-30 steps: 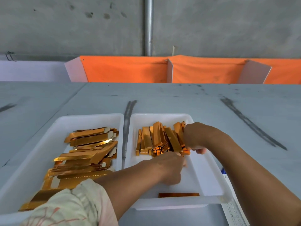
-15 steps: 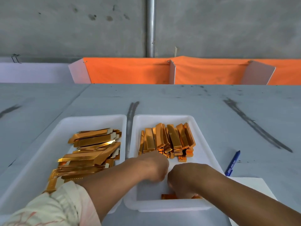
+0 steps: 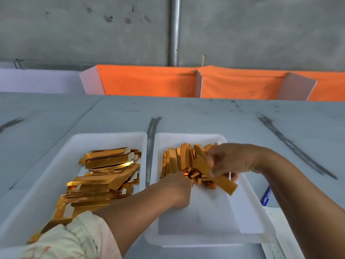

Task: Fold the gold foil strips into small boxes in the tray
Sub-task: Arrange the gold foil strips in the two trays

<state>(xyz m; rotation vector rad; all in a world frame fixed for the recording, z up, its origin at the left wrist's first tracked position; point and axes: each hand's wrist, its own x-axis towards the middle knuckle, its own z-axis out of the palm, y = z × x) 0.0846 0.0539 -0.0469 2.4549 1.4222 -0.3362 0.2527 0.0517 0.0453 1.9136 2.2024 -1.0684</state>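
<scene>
Two white trays stand side by side at the bench's near edge, a left tray (image 3: 110, 135) and a right tray (image 3: 188, 135); the left carries one heap of flat gold strips (image 3: 104, 176), too overlapped to count; the right holds one row of folded boxes (image 3: 184, 157), at least seven showing; one single box (image 3: 225, 184) sits in the right hand (image 3: 229, 159); the left hand (image 3: 177, 189) makes two hands; one blue pen (image 3: 266, 196) and one paper sheet (image 3: 274, 247) lie toward the bench's right edge.

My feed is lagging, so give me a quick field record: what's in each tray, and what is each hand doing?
left tray: loose pile of flat gold foil strips
right tray: row of folded boxes at its far end
right hand: pinches one gold box over the row's right side
left hand: at the row's near ends; fingers hidden
pen: blue, just right of the right tray, partly behind the right arm
</scene>
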